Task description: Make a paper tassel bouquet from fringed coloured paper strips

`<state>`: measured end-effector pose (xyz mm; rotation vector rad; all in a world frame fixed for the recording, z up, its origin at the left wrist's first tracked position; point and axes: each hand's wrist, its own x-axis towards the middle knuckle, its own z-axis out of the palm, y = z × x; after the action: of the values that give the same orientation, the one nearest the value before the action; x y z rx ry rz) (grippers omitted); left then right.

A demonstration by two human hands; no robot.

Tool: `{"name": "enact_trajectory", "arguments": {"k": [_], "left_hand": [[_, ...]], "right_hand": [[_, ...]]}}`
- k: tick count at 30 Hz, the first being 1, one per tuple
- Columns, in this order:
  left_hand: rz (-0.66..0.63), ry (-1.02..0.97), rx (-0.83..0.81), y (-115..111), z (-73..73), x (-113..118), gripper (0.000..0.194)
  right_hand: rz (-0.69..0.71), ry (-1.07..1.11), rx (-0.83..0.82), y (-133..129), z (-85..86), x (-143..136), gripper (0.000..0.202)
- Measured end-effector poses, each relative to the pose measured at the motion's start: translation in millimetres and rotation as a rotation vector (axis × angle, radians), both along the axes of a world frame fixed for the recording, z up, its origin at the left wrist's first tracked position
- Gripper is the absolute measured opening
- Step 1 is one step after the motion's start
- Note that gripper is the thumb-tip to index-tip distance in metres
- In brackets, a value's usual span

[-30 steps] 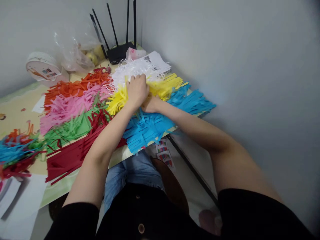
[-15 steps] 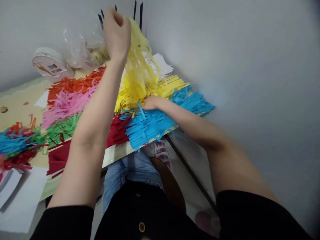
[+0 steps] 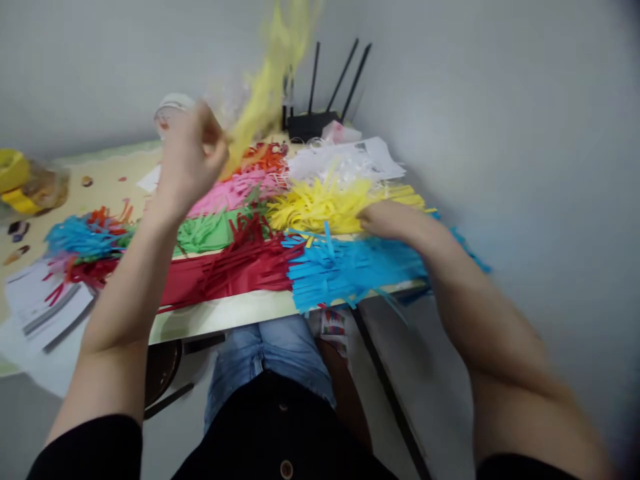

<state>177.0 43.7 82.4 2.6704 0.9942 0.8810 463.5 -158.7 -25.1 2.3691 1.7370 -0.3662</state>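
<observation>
The left hand [image 3: 193,160] is raised above the tabletop [image 3: 200,323], closed around a bunch of yellow strips [image 3: 257,100] that streams up and rightward, blurred, past the top edge of the view. The right hand [image 3: 390,220] is low at the near side of the yellow fringe pile [image 3: 325,207]; its fingertips are hidden, so whether it grips anything cannot be told. That pile lies on the tabletop between white paper strips [image 3: 345,163] behind and blue fringe [image 3: 350,267] in front. To its left, from back to front, are orange fringe [image 3: 267,158], pink fringe [image 3: 240,190], green fringe [image 3: 205,230] and dark red fringe [image 3: 235,270]. A black router [image 3: 310,127] with 5 antennas stands at the back, and a mixed-colour bundle [image 3: 83,237] lies left of the left forearm
</observation>
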Motion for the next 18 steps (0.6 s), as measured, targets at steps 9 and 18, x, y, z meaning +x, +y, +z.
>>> {"name": "enact_trajectory", "arguments": {"k": [9, 18], "left_hand": [[-0.064, 0.318, -0.155, -52, -15.6, -71, 0.028], [0.052, 0.117, -0.392, -29, -41.0, -117, 0.023]], "right_hand": [[0.500, 0.137, 0.500, 67, 85.9, -146, 0.052], [0.409, 0.289, 0.665, 72, 90.2, -149, 0.037]]}}
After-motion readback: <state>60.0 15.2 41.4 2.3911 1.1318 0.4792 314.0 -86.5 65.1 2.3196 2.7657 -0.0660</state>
